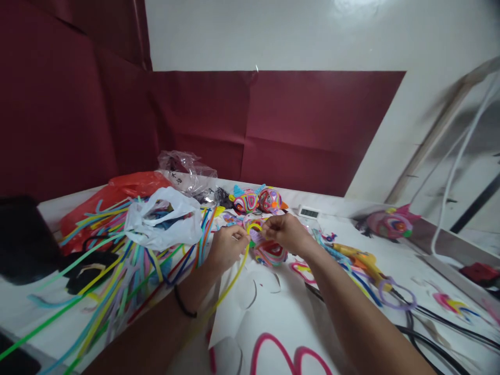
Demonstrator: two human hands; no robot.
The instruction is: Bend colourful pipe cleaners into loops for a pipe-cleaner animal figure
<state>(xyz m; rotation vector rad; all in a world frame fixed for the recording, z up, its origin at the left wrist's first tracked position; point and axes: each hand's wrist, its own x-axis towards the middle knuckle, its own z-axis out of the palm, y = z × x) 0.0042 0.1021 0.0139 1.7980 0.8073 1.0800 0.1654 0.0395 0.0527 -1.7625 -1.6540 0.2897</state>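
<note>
Yellow strip (241, 269) is curled into a small loop right by the patterned ball (269, 252), fingertips of the left hand (228, 246) and right hand (287, 233) both pinched on it, so if either grip slips I'd bet that curl springs open. Its long tail could snag on the left forearm, and a careless right elbow might drag the glue gun (357, 259) across the desk (339, 229).

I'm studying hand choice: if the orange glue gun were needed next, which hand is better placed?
Probably the right hand: the glue gun lies on that side; the left hand, at the yellow strip, is farther away.
</note>
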